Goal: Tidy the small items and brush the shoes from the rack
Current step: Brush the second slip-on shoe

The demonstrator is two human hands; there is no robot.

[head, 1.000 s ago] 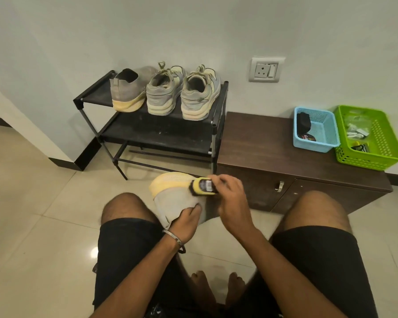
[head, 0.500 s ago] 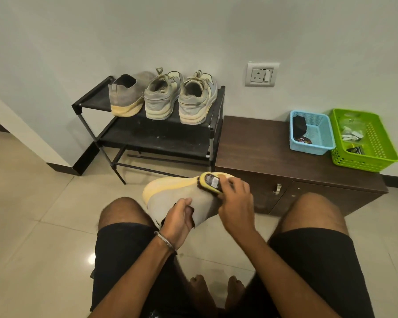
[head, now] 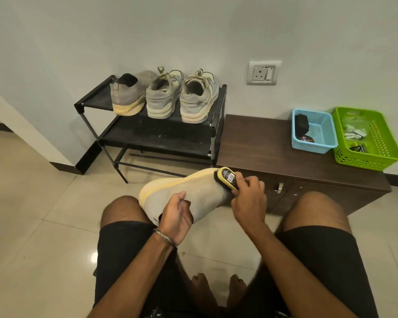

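My left hand grips a grey knit shoe with a yellow sole at its opening, holding it on its side above my knees. My right hand holds a yellow shoe brush, its black bristles pressed on the shoe's toe end. Three more shoes stand on the top shelf of the black rack: the matching grey shoe at the left and a pair of laced grey sneakers beside it.
A low brown cabinet stands right of the rack. On it sit a blue basket with dark items and a green basket with small packets. A wall socket is above. The floor is pale tile.
The shoe has tipped from sole-up to lying more lengthwise, toe to the right. My right hand moved the brush rightward along it to the toe end.
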